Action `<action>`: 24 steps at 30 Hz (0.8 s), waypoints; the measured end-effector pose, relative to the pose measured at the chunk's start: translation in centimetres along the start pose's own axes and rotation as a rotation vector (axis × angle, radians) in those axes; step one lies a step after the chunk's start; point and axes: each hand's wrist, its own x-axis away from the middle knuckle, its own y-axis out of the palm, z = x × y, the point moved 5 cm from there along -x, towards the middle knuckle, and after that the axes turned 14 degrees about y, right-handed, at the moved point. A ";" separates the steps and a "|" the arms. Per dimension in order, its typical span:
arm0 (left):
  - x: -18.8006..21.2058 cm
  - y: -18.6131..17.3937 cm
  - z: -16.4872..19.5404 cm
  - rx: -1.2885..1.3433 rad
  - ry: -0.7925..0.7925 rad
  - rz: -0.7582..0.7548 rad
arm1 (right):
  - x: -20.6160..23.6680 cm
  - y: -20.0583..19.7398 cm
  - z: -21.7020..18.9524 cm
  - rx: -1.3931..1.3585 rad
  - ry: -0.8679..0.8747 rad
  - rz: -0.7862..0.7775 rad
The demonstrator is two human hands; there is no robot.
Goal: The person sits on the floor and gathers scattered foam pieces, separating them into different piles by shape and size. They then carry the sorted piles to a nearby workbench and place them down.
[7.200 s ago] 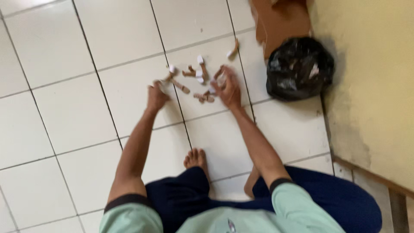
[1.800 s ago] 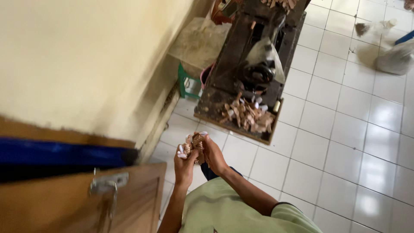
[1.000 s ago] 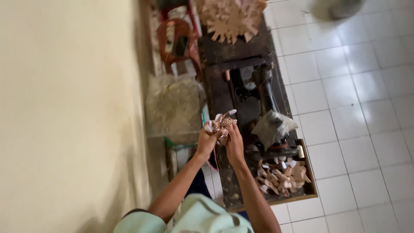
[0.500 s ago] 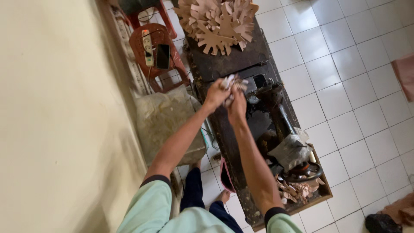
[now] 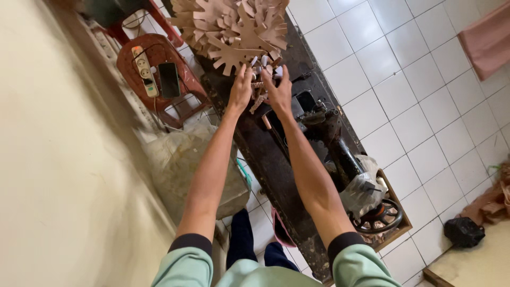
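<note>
Wooden bits (image 5: pixel 261 79), cupped between left hand (image 5: pixel 240 89) and right hand (image 5: pixel 278 91), have now moved up over the black sewing table (image 5: pixel 276 165), beside the cutout pile (image 5: pixel 234 26).

We now hold the small wooden pieces (image 5: pixel 261 74) out over the dark table (image 5: pixel 276 159), left hand (image 5: pixel 241 87) and right hand (image 5: pixel 278 91) cupped together, right beside the pile of star-shaped cutouts (image 5: pixel 234 26), no longer crouched gathering them off the floor tiles.
</note>
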 end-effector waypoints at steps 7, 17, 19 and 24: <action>4.7 3.7 1.2 0.438 -0.187 -0.066 | 1.9 -1.0 0.0 0.066 -0.175 0.268; 3.1 5.5 4.0 -0.580 0.347 -0.070 | 3.6 -5.5 9.1 -0.523 -0.033 0.093; 1.6 7.7 4.4 -0.724 0.675 -0.200 | 4.0 -5.9 12.0 -0.699 0.162 -0.015; 1.2 11.9 0.7 -1.118 0.721 -0.384 | 9.3 -8.8 19.9 -0.995 0.276 -0.258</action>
